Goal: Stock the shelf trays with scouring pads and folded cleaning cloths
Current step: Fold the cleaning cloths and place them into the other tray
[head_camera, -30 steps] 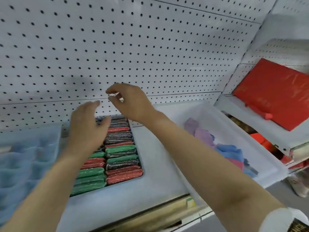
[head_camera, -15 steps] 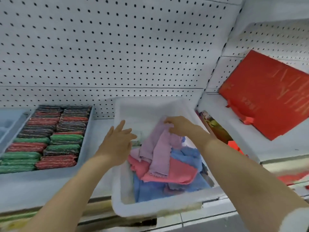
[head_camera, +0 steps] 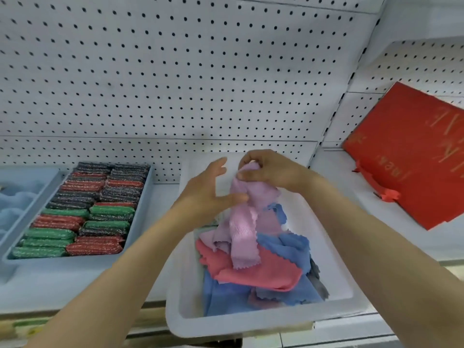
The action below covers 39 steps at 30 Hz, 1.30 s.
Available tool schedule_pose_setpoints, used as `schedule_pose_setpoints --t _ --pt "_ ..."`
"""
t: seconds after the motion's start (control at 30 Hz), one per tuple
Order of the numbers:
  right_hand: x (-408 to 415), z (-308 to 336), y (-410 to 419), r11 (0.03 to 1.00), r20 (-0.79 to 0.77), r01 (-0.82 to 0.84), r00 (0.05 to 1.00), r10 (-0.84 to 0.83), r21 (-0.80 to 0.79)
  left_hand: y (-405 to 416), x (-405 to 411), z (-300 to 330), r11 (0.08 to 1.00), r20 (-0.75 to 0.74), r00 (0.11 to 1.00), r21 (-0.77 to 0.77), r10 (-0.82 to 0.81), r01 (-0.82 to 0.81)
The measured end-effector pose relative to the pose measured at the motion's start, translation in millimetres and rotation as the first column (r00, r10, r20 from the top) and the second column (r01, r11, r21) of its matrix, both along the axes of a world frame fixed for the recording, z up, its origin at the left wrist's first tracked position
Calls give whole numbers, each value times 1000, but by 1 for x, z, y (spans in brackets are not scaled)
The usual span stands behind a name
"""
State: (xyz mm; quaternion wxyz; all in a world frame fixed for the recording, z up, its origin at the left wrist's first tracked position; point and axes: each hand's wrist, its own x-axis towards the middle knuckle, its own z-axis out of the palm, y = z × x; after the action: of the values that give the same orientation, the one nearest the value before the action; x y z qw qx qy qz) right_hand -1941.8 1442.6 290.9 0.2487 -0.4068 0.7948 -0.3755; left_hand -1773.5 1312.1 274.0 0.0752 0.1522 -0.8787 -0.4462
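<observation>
A white bin (head_camera: 251, 325) on the shelf holds a loose heap of pink, blue and red cleaning cloths. My right hand (head_camera: 271, 169) pinches the top of a pink cloth (head_camera: 243, 222) and lifts it above the heap; the cloth hangs down in a long strip. My left hand (head_camera: 208, 194) is beside it with fingers spread, its thumb touching the cloth's upper part. To the left, a grey tray (head_camera: 140, 222) is packed with rows of green, red and dark scouring pads (head_camera: 82, 212).
A pale blue divided tray (head_camera: 17, 204) sits at the far left. A white pegboard wall (head_camera: 175, 71) backs the shelf. On the adjoining shelf to the right leans a red bag (head_camera: 411, 156) with a ribbon handle. The shelf's front edge runs just below the bin.
My hands left the scouring pad tray and moved right to the bin. My right hand took hold of the pink cloth and raised it; my left hand came up beside it.
</observation>
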Motion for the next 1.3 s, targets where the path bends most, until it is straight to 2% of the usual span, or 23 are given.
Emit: schedule_pose_setpoints --t 0.1,0.2,0.27,0.37,0.5,0.7,0.77,0.87,0.97,1.13,1.23,1.3 --pt "20 42 -3 994 137 37 990 -22 -105 6 -14 29 999 -117 993 33 -19 23" --pt "28 72 4 978 308 80 951 -17 -193 1 -21 49 992 -264 960 105 98 -72" --pt "29 84 11 974 316 112 948 -46 -197 -7 -23 61 970 -321 932 222 169 -100" --pt "30 96 11 921 354 242 927 -126 -305 -18 -22 78 922 -339 920 385 196 -54" --pt "37 115 -1 844 390 277 917 -89 -459 -30 -22 102 877 -382 894 479 234 -24" --pt "47 139 -17 771 283 282 949 -138 -571 -53 -19 139 869 -472 825 493 311 -46" --pt "49 146 -21 767 256 268 957 -139 -584 -55 -14 149 856 -470 836 517 284 0" --pt "54 155 -26 763 230 243 965 -126 -599 -55 -12 157 924 -440 875 381 201 -20" --pt "60 163 -31 767 204 223 971 -122 -602 -57 -9 163 946 -431 874 312 225 -90" --pt "59 169 -31 740 253 288 954 -163 -608 -75 0 167 944 -455 846 290 280 -157" --pt "59 169 -34 722 279 341 937 -210 -602 -82 2 169 937 -458 845 323 276 -131" --pt "60 168 -37 710 292 376 925 -245 -596 -83 3 169 951 -473 843 280 254 -130"
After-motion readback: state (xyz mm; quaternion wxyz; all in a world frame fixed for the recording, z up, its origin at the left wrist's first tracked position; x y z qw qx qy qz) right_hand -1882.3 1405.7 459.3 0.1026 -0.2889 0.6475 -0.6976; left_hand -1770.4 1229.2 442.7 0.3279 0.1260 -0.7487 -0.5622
